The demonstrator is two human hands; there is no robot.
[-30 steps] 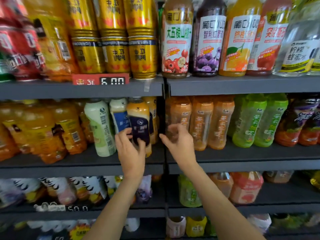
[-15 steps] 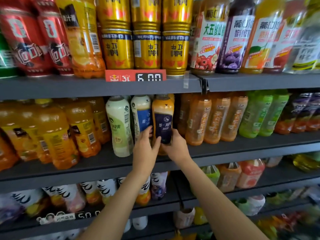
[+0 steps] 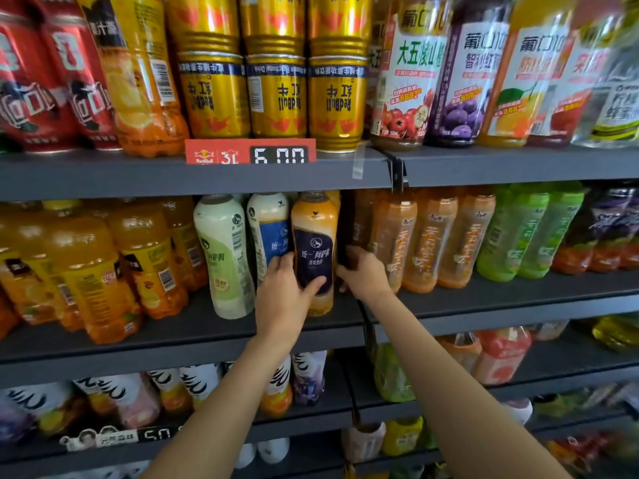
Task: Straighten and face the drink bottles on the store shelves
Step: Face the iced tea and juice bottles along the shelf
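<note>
Fingers (image 3: 281, 267) and thumb of the left hand (image 3: 283, 299) wrap the dark-labelled milk tea bottle (image 3: 314, 250), which stands near the front edge of the middle shelf (image 3: 173, 337); the right hand (image 3: 363, 274) touches its other side, its grip hidden. Twisting too hard could knock the touching blue-labelled bottle (image 3: 271, 233), or tip this bottle off the shelf.
</note>
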